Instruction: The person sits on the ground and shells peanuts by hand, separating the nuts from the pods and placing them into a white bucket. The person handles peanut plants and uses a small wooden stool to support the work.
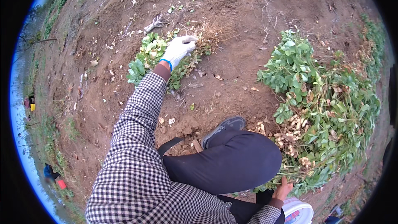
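Note:
My left hand, in a white glove with a blue cuff edge, is over a small bundle of pulled peanut plants on the soil. Its fingers are curled near the brown roots, and the glove hides whether they grip the stems. My bare right hand is low beside my bent knee, with its fingers closed around stems at the near edge of a large heap of leafy peanut plants. Clusters of pale peanut pods show on the heap's left side.
A white bucket stands beside my right hand. My shoe is planted on brown soil between the two plant piles. Dry stalks lie beyond the left bundle. Far left, a person is near a red container.

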`<state>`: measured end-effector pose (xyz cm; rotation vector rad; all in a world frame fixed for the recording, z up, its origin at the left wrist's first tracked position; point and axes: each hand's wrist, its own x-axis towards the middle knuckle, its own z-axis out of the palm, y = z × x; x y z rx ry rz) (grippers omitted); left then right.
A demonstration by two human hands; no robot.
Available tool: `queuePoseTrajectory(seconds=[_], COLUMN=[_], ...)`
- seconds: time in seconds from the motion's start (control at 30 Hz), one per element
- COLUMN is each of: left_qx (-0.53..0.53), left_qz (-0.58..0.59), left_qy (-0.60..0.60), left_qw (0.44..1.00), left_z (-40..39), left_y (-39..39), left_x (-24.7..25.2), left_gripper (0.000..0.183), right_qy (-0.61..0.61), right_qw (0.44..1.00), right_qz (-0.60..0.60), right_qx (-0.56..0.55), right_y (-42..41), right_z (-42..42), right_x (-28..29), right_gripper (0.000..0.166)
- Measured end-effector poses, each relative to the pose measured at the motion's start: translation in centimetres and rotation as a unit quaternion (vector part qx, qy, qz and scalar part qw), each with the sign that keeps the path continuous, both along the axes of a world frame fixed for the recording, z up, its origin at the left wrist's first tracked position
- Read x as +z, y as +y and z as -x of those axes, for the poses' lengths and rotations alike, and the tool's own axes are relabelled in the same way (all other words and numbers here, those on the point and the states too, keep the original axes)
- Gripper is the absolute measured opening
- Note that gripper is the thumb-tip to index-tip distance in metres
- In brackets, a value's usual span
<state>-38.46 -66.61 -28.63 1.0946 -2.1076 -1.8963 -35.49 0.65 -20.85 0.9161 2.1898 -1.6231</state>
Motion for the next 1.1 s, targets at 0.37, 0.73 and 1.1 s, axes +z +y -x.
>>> queuePoseTrajectory(seconds=[0.37,0.73,1.1], left_qx=[0.072,0.120,0.175], left_qz=[0.130,-0.144,-0.003], left_qy=[0.119,0.156,0.052], left_qw=[0.982,0.970,0.983], left_z=[0.6,1.2,3.0], left_y=[2.1,-0.4,0.3], left_x=[0.5,-4.2,-5.4], left_gripper=[0.025,0.027,0.035], right_qy=[-0.018,-0.046,-0.017], right_qw=[1.000,0.991,0.989], right_qz=[-0.017,-0.091,-0.095], right_qx=[-0.014,0.091,0.114], right_y=[-1.0,-2.9,-3.8], right_z=[-1.9,-0.2,-0.7], right_x=[-0.8,-0.5,1.2], right_gripper=[0.029,0.033,0.039])
